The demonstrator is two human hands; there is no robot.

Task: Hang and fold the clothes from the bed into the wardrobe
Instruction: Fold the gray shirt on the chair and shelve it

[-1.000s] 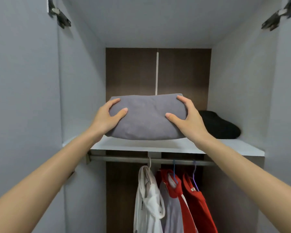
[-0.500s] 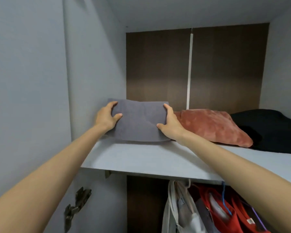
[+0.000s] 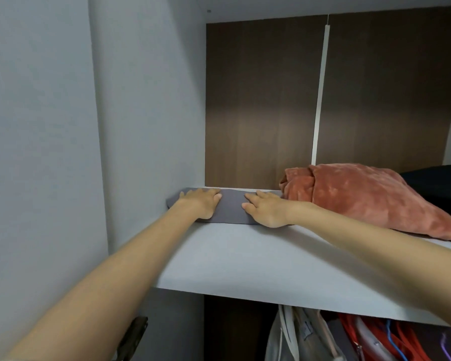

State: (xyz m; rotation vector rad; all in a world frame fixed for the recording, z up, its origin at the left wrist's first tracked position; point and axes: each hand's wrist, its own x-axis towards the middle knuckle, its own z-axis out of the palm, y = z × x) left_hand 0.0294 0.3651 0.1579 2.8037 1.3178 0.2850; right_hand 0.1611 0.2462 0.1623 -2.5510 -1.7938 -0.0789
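Note:
A folded grey garment (image 3: 231,209) lies flat on the white wardrobe shelf (image 3: 245,259), in its back left corner against the side wall. My left hand (image 3: 201,204) rests palm down on the garment's left part with straight fingers. My right hand (image 3: 264,209) presses flat on its right part. Neither hand grips the cloth. Most of the garment is covered by the two hands.
A folded rust-red garment (image 3: 370,201) lies just right of the grey one, with a black garment (image 3: 438,183) beyond it. Below the shelf hang white (image 3: 292,334) and red clothes (image 3: 370,337) on hangers. A door hinge (image 3: 133,337) sits at lower left.
The grey garment went from being held upright between both hands to lying flat at the shelf's back left. Both hands let go and now lie flat on top of it.

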